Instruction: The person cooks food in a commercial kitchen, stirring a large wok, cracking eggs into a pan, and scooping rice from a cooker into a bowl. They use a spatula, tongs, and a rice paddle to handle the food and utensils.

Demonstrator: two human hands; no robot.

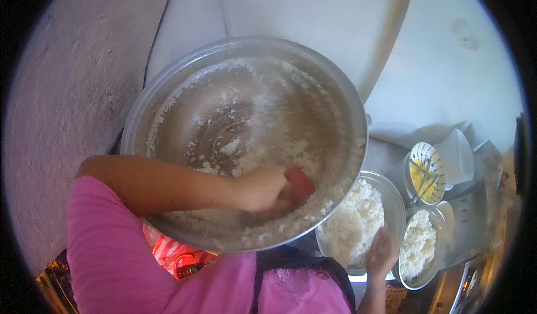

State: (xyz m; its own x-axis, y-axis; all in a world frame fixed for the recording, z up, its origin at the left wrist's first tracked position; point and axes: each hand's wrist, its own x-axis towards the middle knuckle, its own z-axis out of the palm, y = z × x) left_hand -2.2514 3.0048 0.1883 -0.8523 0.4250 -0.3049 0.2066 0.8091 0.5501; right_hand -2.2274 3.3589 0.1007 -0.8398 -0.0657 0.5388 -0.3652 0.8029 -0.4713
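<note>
My left hand [262,190] is inside a large round metal pot [251,247], shut on a red tool [300,183], whose exact kind is blurred. White grains that look like cooked rice [230,146] cling to the pot's floor and wall. Steam or motion haze veils part of the inside. My right hand [382,251], also blurred, is beside the rim of a metal bowl [394,196] heaped with the same white food [365,213]; whether it grips anything is unclear.
A second metal bowl [440,247] of white food stands at the right. Behind it are a patterned bowl [440,167] with yellow food and utensils, and a translucent plastic container [461,154]. A rough wall [75,104] rises at the left. A red-and-white bag [170,249] lies below the pot.
</note>
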